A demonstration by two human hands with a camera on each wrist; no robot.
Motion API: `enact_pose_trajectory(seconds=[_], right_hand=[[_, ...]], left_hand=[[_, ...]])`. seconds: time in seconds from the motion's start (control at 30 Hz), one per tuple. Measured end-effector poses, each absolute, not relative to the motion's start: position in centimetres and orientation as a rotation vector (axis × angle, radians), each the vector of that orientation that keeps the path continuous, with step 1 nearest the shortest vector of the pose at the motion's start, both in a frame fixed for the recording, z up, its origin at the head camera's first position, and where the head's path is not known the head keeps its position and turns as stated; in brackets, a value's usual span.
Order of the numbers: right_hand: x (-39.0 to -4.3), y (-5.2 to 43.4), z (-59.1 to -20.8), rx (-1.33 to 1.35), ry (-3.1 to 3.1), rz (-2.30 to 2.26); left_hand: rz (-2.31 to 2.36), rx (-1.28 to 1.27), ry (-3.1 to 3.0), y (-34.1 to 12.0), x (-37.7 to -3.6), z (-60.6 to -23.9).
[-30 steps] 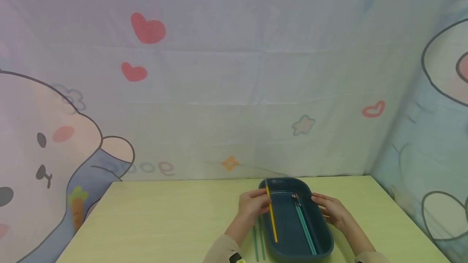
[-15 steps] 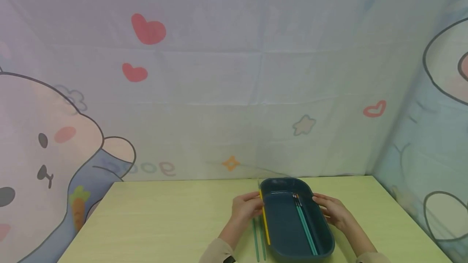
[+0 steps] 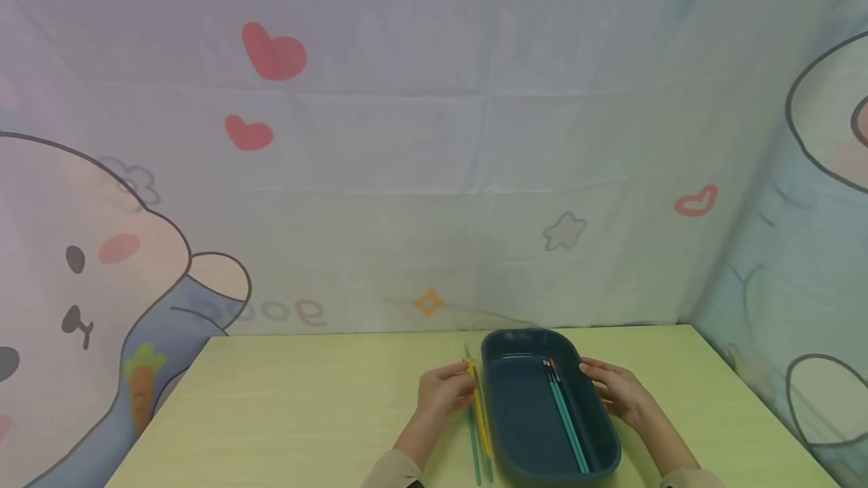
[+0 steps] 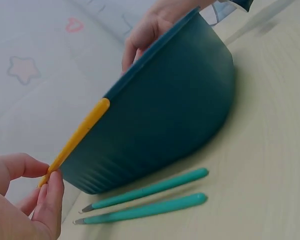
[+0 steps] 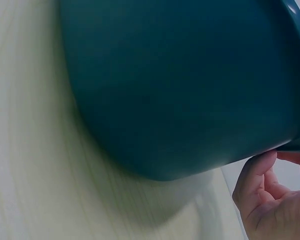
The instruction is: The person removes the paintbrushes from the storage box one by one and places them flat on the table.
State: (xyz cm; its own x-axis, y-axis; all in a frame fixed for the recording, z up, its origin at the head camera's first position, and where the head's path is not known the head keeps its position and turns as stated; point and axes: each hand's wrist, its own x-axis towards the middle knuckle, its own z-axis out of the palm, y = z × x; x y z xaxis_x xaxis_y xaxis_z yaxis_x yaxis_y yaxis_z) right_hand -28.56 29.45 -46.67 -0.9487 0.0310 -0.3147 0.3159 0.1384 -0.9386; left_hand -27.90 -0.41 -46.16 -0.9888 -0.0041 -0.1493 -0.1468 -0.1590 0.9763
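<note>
Head view first: a dark teal tub (image 3: 529, 413) sits on the pale yellow-green table (image 3: 325, 398), around 5 o'clock from the middle of the frame. At the tub's 9 o'clock side, the left hand (image 3: 442, 390) has a yellow brush (image 4: 83, 130) pinched between thumb and fingers. So that brush is outside the tub, just beside its wall, though honestly I can't tell if it's touching. In the left wrist view its rounded end points to about 1 o'clock.

Over at roughly 3 o'clock on the tub, the right hand (image 3: 620, 391) has its fingers curled at the rim, holding it.

Inside the tub, two slim green-handled brushes (image 3: 566, 422) lie close together, toward 4 o'clock. Two more green brushes (image 4: 145, 191) lie side by side on the table, off the tub's 8 o'clock side, and from the head camera the yellow one crosses over one of them. Behind everything hangs a cartoon-print cloth (image 3: 407, 134), red hearts up around 10 o'clock.
</note>
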Motion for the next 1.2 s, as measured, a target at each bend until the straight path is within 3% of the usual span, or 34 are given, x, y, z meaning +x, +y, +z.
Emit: enact_pose_trajectory(seconds=[1.2], right_hand=[[-28.2, 29.3, -46.5, 0.332, 2.199, -1.901]], left_hand=[[2.078, -0.183, 2.296, -2.2, -28.4, -49.1]])
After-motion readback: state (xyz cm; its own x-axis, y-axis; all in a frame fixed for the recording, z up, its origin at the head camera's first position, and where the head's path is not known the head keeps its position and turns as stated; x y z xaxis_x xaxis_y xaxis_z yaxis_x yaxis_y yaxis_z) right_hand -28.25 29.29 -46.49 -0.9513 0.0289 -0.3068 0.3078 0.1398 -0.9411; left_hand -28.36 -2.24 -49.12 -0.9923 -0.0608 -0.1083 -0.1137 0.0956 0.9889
